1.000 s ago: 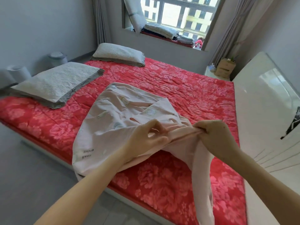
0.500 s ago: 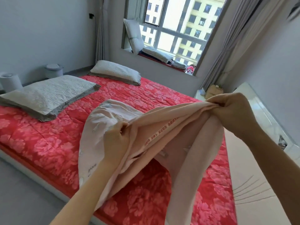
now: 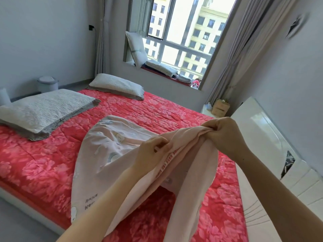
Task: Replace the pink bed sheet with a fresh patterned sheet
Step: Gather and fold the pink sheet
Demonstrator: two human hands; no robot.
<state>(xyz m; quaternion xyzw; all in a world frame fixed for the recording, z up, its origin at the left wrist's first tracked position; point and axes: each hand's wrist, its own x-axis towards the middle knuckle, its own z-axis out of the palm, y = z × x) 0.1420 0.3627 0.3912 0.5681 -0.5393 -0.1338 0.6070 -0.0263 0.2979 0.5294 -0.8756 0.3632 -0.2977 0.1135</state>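
A pale pink patterned sheet (image 3: 97,159) with small cartoon prints and a red-lettered selvedge lies half folded on the bed, its near part lifted. My left hand (image 3: 150,154) pinches the sheet's edge at the centre. My right hand (image 3: 225,135) grips a bunched part of the same edge, higher and to the right. Fabric hangs down from between both hands toward the near edge. Under it the bed carries a red floral quilted cover (image 3: 43,163).
Two grey pillows (image 3: 43,109) (image 3: 117,84) lie at the bed's left and far side. A white headboard (image 3: 262,137) runs along the right. A windowsill (image 3: 162,69) holds folded bedding and a cushion. A cardboard box (image 3: 220,105) sits by the curtain; a bin (image 3: 47,82) stands at the left wall.
Both hands have risen and drawn apart along the sheet's edge, lifting the fabric off the bed. My right hand has gone up and to the right. The view has tilted up.
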